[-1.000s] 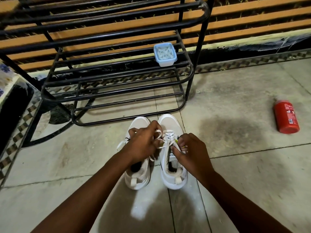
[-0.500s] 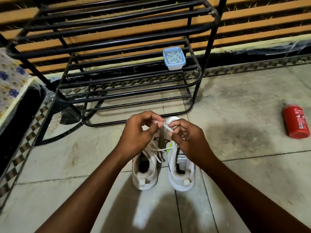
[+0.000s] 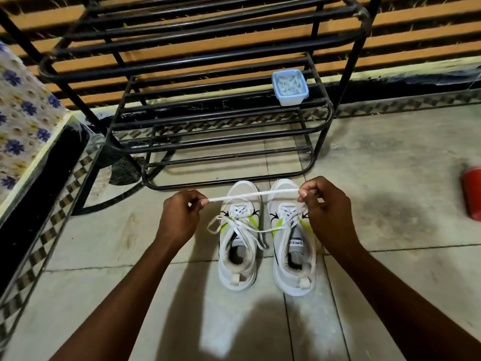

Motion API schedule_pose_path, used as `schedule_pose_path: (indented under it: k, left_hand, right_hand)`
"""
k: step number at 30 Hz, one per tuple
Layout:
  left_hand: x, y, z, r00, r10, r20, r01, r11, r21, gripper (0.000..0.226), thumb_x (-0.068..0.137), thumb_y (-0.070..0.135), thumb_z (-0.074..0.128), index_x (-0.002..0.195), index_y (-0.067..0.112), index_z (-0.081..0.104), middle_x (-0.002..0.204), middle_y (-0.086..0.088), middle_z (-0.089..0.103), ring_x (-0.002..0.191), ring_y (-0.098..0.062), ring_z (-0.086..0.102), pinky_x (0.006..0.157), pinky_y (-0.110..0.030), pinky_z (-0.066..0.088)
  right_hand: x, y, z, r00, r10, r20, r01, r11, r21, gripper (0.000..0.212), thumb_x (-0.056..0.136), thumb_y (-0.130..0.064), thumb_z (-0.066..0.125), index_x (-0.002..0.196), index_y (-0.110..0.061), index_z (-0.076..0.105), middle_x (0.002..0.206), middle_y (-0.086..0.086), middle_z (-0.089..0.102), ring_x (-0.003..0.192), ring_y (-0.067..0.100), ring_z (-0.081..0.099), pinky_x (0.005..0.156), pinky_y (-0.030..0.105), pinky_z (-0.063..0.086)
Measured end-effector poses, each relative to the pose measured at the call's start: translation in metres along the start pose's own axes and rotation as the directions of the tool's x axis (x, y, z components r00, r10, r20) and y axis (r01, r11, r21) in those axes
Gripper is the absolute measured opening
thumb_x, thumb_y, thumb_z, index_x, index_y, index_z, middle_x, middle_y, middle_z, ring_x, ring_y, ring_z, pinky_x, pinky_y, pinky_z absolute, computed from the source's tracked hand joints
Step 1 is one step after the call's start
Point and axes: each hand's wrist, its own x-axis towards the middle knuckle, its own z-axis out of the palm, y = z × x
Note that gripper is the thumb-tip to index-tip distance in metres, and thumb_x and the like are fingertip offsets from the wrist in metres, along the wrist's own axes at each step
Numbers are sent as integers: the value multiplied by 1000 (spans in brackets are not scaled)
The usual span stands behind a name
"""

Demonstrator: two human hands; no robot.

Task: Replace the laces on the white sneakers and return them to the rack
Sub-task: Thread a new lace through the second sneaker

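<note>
Head view: white sneakers (image 3: 238, 276) sit on the floor just near of the rack (image 3: 208, 184), both threaded, left one's ends loose. Left hand (image 3: 179, 217) and right hand (image 3: 328, 212) each pinch one lace (image 3: 252, 195) taut above the toes. Likely mid-task: tying and racking remain. Bottom shelf open; red canister (image 3: 472, 194) well right.

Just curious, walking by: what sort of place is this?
Likely a home entryway or porch: a black metal shoe rack stands on a tiled floor, with white sneakers in front and a floral cloth at the left.
</note>
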Motion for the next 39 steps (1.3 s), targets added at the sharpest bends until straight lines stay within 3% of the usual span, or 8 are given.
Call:
schedule_pose_path:
  k: [5,10,13,17,23,26,31,39]
  left_hand:
    - [-5,-20,9,989,-138,-55,142,986,92,7,95,26,73,91,25,79,92,-1,69,89,-26,65,74,-34,47]
    - [-11,10,20,989,-143,-42,140,988,-59,16,95,18,72,80,20,75,72,10,66,75,-13,64,66,-23,40]
    - [-16,35,27,992,-127,27,129,979,-156,21,97,18,69,76,20,71,67,11,68,63,1,60,58,-11,39]
    - [-18,62,39,986,-122,111,151,938,-312,17,95,14,72,80,21,67,67,7,71,63,-6,65,68,-26,52]
    - [-37,108,62,948,-104,300,266,778,-569,19,86,-13,74,79,3,64,66,-9,67,61,-17,69,62,-30,60]
    - [-44,116,80,949,-47,311,213,822,-527,15,82,-7,79,78,3,69,73,-17,72,72,-24,70,77,-41,60]
    - [-50,120,100,957,-21,290,158,874,-460,15,80,1,84,75,8,72,72,-13,71,69,-13,68,76,-36,59]
    - [-66,124,118,970,-100,222,195,864,-464,12,82,6,84,75,7,74,71,-8,73,77,-28,74,76,-42,60]
  right_hand:
    - [1,6,1,1000,-18,9,19,999,-27,18,94,-7,61,85,-22,65,81,-13,66,80,13,63,64,49,57]
    - [-2,16,-1,999,35,36,-35,999,-23,6,93,-20,70,97,-24,70,91,-13,71,90,8,68,74,41,60]
    - [-5,20,-4,994,79,76,-81,996,28,21,93,-20,71,114,-20,69,104,-10,73,96,3,68,81,24,58]
    - [-10,26,-10,995,93,44,-95,994,54,29,93,-17,69,122,-15,65,111,-3,72,99,5,68,80,10,51]
    - [-35,38,-17,995,-52,87,59,995,-78,33,77,-18,84,103,-15,65,98,-4,68,86,13,68,76,33,58]
    - [-44,40,-15,988,-80,130,104,977,-188,26,71,-20,77,95,-19,65,90,-4,66,79,18,67,70,45,58]
    - [-56,41,-15,997,51,50,-42,986,-162,10,83,-14,76,83,-22,69,78,-5,67,73,16,67,71,46,58]
    - [-56,50,-18,996,62,58,-49,976,-210,11,86,-13,76,96,-18,75,88,-8,72,83,-1,63,71,-1,38]
